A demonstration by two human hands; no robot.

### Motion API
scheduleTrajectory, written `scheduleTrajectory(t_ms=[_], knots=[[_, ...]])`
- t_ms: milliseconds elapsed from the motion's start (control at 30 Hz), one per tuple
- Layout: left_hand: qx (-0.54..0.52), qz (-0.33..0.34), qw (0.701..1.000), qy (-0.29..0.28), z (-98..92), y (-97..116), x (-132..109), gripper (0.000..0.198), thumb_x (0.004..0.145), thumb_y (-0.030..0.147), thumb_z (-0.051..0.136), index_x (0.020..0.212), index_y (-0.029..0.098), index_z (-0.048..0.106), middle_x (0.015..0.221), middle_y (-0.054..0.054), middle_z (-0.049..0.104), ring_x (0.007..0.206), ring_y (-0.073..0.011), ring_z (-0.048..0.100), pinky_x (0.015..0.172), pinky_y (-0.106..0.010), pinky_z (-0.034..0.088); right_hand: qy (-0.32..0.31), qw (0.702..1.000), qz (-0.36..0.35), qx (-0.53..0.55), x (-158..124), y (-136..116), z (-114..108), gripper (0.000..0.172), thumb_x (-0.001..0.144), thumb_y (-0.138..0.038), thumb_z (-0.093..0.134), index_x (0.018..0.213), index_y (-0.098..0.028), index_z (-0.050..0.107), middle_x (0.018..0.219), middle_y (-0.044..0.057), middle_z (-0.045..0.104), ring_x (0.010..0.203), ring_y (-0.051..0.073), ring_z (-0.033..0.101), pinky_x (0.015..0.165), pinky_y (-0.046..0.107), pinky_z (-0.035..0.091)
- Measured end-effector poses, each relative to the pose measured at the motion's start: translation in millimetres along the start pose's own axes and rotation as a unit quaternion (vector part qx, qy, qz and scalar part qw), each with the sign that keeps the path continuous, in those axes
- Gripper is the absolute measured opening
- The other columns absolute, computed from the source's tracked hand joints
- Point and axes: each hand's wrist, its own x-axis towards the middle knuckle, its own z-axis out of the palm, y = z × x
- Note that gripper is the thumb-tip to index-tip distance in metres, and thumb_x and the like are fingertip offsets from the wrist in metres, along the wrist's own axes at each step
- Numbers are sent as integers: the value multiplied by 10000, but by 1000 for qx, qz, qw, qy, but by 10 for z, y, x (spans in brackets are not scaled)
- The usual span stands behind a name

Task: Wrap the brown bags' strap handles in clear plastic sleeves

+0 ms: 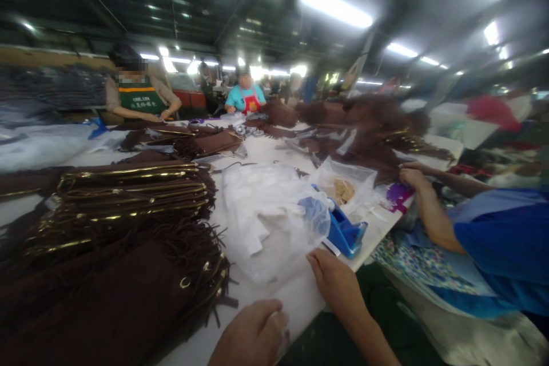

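My left hand (253, 333) is at the bottom centre by the white table's front edge, its fingers curled. A faint clear shimmer shows beside those fingertips, too blurred to name. To its right, my right hand (335, 281) has thumb and fingers pressed together near the table edge; what lies between them is hidden. Just beyond both hands lies a heap of clear plastic bags (266, 229). A blue tape dispenser (346, 234) stands past my right hand. Left of my hands are piled dark brown fringed bags (137, 194) with gold zips and rings.
A bag of tan pieces (343, 190) lies behind the dispenser, near a purple item (397, 197). At right, a co-worker's arm (433, 206) reaches over the table (295, 291). More brown goods (360, 143) lie behind. Two aproned people (143, 100) are across the table.
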Motion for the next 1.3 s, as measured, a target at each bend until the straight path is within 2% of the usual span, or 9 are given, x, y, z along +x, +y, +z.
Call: scheduleTrajectory(t_ms=[100, 200, 300, 500, 667, 833, 967, 1133, 1300], knots=[[-33, -3, 995, -89, 153, 60, 606, 394, 889, 115, 452, 1220, 212, 641, 1174, -131, 682, 1074, -278, 647, 959, -399, 530, -3, 999, -42, 9, 292, 164, -66, 252, 968, -230, 428, 842, -212, 646, 804, 32, 688, 757, 191, 670, 674, 271, 483], [-11, -63, 996, -69, 210, -71, 981, 468, 891, 51, 382, 1306, 161, 569, 1311, -154, 595, 1190, -274, 574, 1032, -413, 472, 13, 997, -78, 25, 471, 184, -4, 284, 952, -155, 420, 1100, -221, 653, 1023, 50, 702, 957, 186, 658, 828, 282, 504], [49, -106, 993, -20, 282, -213, 1171, 513, 880, 29, 394, 1369, 142, 501, 1400, -167, 507, 1278, -280, 488, 1085, -428, 415, 37, 995, -85, 28, 500, 251, 134, 378, 919, -89, 412, 1201, -218, 627, 1147, 70, 679, 1098, 214, 610, 940, 348, 493], [114, -27, 992, -46, 511, -186, 1423, 401, 918, 67, 427, 1294, 126, 553, 1294, -174, 566, 1199, -332, 507, 1001, -519, 435, 87, 995, -50, 29, 338, 523, 504, 381, 911, -78, 355, 1205, -107, 595, 1176, 159, 680, 1133, 248, 624, 980, 428, 504], [83, -23, 995, -56, 635, -265, 1496, 217, 910, 75, 478, 1000, 118, 670, 1094, -149, 658, 1084, -308, 561, 950, -463, 436, 100, 994, -29, 38, 307, 593, 604, 370, 914, -101, 346, 1201, -114, 579, 1168, 155, 679, 1100, 244, 638, 965, 424, 517], [27, -129, 991, -10, 622, -373, 1476, 218, 903, 92, 463, 774, 159, 625, 795, -56, 670, 762, -206, 606, 728, -320, 451, 85, 995, -35, 50, 310, 563, 550, 336, 930, -130, 371, 1187, -151, 586, 1162, 118, 676, 1110, 225, 621, 975, 390, 508], [-15, -191, 981, 26, 606, -356, 1456, 161, 812, 68, 500, 725, 171, 588, 754, -40, 641, 742, -200, 576, 695, -308, 393, 65, 995, -55, 48, 297, 521, 499, 385, 923, -106, 369, 1244, -160, 574, 1213, 109, 650, 1165, 216, 580, 1013, 381, 482], [-91, -211, 973, 35, 597, -349, 1392, 94, 736, 93, 553, 685, 167, 583, 744, -45, 617, 771, -217, 539, 733, -326, 354, 26, 995, -93, 19, 234, 486, 464, 484, 851, -53, 413, 1259, -202, 629, 1326, 130, 579, 1232, 272, 529, 1041, 448, 449], [-243, -222, 944, 26, 489, -440, 1333, 122, 796, 202, 539, 687, 169, 581, 667, 12, 572, 664, -154, 510, 637, -251, 376, 18, 995, -96, -1, 199, 515, 480, 494, 844, -60, 419, 1298, -130, 600, 1413, 175, 506, 1295, 297, 477, 1079, 478, 411]])
